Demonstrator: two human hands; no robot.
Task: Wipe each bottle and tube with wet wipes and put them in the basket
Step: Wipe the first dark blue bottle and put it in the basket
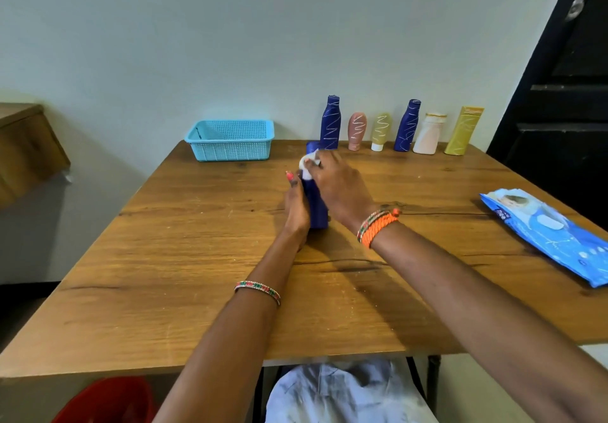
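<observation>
A dark blue bottle (316, 205) stands upright at the middle of the wooden table (184, 258). My left hand (296, 207) grips its left side. My right hand (340, 189) holds a crumpled white wet wipe (307, 163) against the bottle's upper part. Along the back edge stand several more containers: a tall blue bottle (330, 123), a pink tube (357, 131), a yellow-green tube (380, 132), another blue bottle (408, 125), a white bottle (429, 133) and a yellow tube (464, 130). The light blue basket (230, 141) sits at the back left and looks empty.
A blue pack of wet wipes (549, 235) lies near the table's right edge. A wooden cabinet (23, 149) stands to the left, a dark door (559, 93) to the right. A red bin (108, 401) shows under the front edge.
</observation>
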